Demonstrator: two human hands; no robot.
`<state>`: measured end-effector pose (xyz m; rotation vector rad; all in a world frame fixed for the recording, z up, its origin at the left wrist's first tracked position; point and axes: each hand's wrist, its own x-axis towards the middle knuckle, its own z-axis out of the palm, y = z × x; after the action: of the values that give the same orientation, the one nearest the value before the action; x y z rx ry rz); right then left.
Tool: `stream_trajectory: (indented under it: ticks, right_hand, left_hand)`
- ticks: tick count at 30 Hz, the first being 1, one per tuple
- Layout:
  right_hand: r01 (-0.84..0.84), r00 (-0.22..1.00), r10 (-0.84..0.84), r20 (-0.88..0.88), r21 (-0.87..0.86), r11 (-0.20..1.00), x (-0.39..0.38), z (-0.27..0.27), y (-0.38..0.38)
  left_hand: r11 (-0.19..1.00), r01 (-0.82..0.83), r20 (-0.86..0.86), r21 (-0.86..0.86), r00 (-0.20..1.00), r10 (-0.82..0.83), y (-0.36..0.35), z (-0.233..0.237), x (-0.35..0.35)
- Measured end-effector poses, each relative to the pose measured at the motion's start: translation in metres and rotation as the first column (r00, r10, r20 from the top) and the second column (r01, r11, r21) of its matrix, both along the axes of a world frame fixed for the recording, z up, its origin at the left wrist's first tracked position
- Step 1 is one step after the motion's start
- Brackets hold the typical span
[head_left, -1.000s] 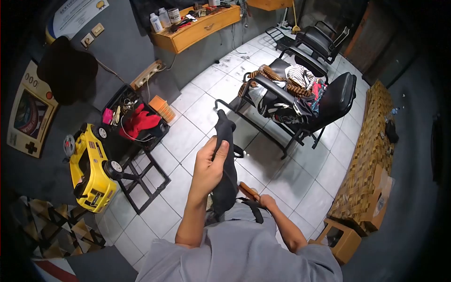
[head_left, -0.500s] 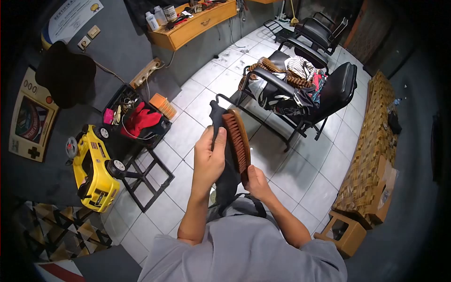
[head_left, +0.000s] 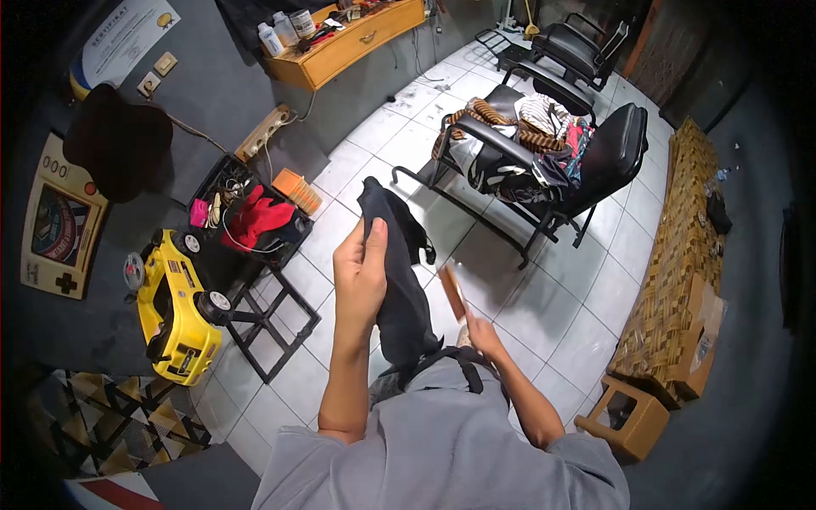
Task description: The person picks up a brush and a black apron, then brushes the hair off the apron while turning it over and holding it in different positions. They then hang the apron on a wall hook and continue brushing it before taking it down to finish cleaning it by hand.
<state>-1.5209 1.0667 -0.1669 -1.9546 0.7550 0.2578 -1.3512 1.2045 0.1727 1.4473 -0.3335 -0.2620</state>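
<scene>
A black cloth (head_left: 399, 297) hangs in front of my body, gripped near its upper part by my left hand (head_left: 361, 272), thumb on top. Lower and to the right, my right hand (head_left: 483, 334) is closed on the end of a wooden brush (head_left: 453, 293). The brush points up and to the left, seen narrow, so its bristles are hard to make out. A gap of floor shows between the brush and the cloth.
Ahead, a black chair (head_left: 608, 161) holds a pile of patterned cloths (head_left: 544, 127). At left are a yellow toy car (head_left: 180, 319) and a tray of tools with a red cloth (head_left: 259, 218). A wooden drawer (head_left: 361, 41) is on the wall; a woven panel (head_left: 667, 272) stands right.
The brush has moved down and right, away from the cloth, and turned narrow to view. My left hand has shifted slightly left and up, and the cloth is more spread out.
</scene>
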Motion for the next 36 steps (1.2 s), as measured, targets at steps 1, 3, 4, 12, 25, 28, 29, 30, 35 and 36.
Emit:
stream_trajectory:
  ticks: [1, 3, 4, 12, 25, 28, 29, 30, 35, 36]
  right_hand:
    - [0.105, 0.991, -0.123, 0.06, 0.24, 0.965, 0.014, 0.046, 0.004]
    - [0.114, 0.935, -0.306, 0.18, 0.663, 0.74, 0.034, 0.136, 0.015]
    - [0.012, 0.891, -0.374, 0.256, 0.812, 0.584, 0.039, 0.171, 0.021]
    - [-0.084, 0.853, 0.03, 0.522, 0.08, 0.993, 0.058, 0.133, 0.031]
    - [0.077, 0.997, -0.079, 0.022, 0.105, 0.992, 0.015, 0.021, -0.004]
    - [0.026, 0.861, -0.327, 0.389, 0.609, 0.793, 0.049, 0.137, 0.012]
    - [-0.087, 0.781, -0.219, 0.584, 0.45, 0.889, 0.054, 0.155, 0.016]
    - [-0.169, 0.668, -0.08, 0.74, 0.255, 0.952, 0.062, 0.173, 0.02]
    - [-0.015, 0.648, 0.045, 0.76, -0.046, 0.999, 0.1, 0.132, 0.029]
    - [-0.01, 0.762, 0.138, 0.633, -0.202, 0.979, 0.103, 0.105, 0.026]
  left_hand:
    - [1.0, -0.029, 0.042, -0.011, 0.999, 0.029, -0.004, -0.006, 0.001]
    - [1.0, -0.011, 0.072, 0.007, 0.997, 0.011, -0.009, -0.011, -0.001]
    - [1.0, -0.002, 0.086, 0.02, 0.996, 0.0, -0.011, -0.014, -0.003]
    - [0.987, -0.038, 0.104, -0.158, 0.993, 0.055, -0.015, 0.0, 0.005]
    - [0.992, -0.043, 0.068, -0.119, 0.996, 0.052, -0.004, -0.002, 0.017]
    - [0.996, -0.002, 0.074, -0.089, 0.997, 0.008, -0.007, -0.005, 0.009]
    - [0.999, -0.001, 0.125, -0.053, 0.992, 0.008, -0.008, -0.004, 0.007]
    - [0.997, 0.002, 0.12, -0.078, 0.993, 0.007, -0.01, -0.001, 0.003]
    - [0.988, 0.072, 0.05, -0.14, 0.997, -0.066, 0.002, 0.026, -0.008]
    - [0.988, 0.104, 0.043, -0.118, 0.994, -0.1, 0.006, 0.03, -0.008]
